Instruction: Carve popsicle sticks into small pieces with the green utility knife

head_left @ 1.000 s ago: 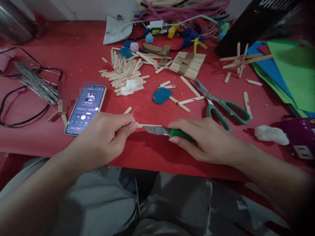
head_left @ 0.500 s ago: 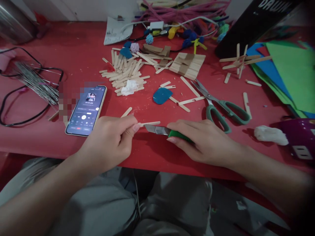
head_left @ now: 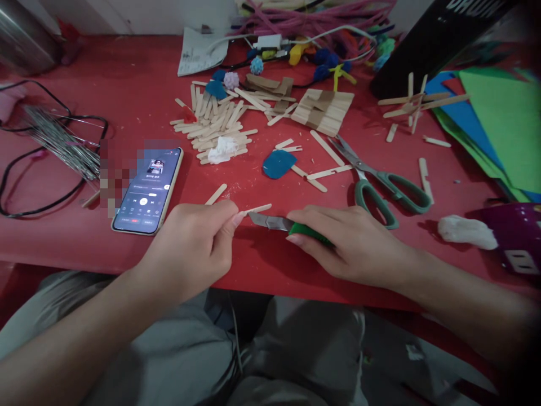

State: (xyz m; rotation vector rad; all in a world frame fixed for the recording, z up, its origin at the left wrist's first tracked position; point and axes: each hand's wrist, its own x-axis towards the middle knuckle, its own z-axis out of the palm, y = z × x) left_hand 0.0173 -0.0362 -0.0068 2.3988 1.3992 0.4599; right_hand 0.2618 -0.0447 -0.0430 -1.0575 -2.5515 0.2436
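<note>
A phone [head_left: 147,194] lies left of the left hand [head_left: 192,242], whose thumb and curled forefinger pinch a wooden stick [head_left: 260,208] jutting rightward from them. Near those fingertips points the blade of a green-handled knife [head_left: 276,223], its handle gripped between the right hand's [head_left: 350,239] thumb and closed fingers.

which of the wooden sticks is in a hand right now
The stick pinched in the left hand, beside the knife in the right hand. No other visible stick is held; the rest are on the table.

The held stick [head_left: 262,208] looks matt wood, the knife blade [head_left: 267,221] smooth metal.
</note>
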